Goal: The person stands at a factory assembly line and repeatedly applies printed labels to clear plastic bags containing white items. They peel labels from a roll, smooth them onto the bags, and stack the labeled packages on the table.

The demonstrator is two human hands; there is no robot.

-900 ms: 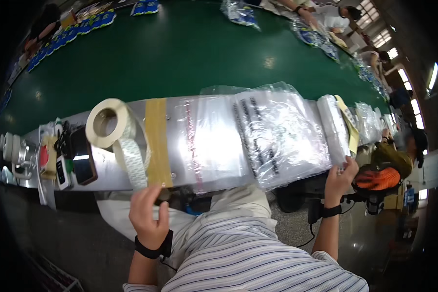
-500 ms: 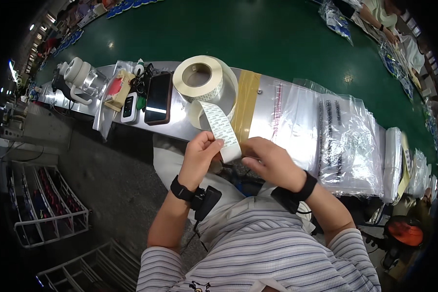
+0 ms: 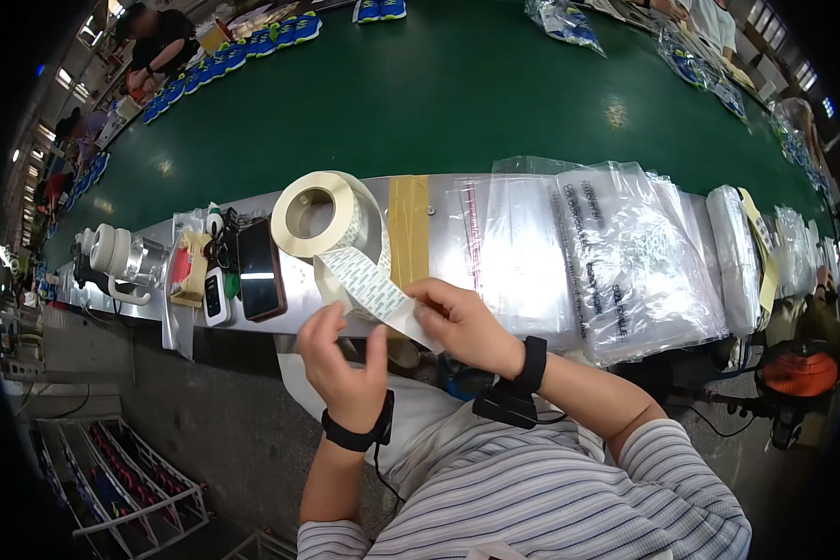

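White strip [image 3: 373, 288] slants from ten o'clock, by the roll [image 3: 344, 217], to four, where I see the right hand [image 3: 467, 329], the nearer, pinching its end; the left hand [image 3: 343, 366], loosely spread, apparently empty, sits at seven, just beside.

One left hand [image 3: 347, 373] and one right hand [image 3: 467, 329], two in all, show near the centre of the frame, with two black wristbands [image 3: 532, 364]. Just above are one label roll [image 3: 345, 218], one strip [image 3: 366, 282] from it and one band of brown tape [image 3: 409, 229]. Left of centre: one dark phone [image 3: 259, 271], one small white device [image 3: 217, 299] and one white-lidded jug [image 3: 138, 259]. Two blue shoes [image 3: 380, 10] sit at top centre; the upper-left row is too crowded to count. One orange fan [image 3: 798, 375] stands at right.
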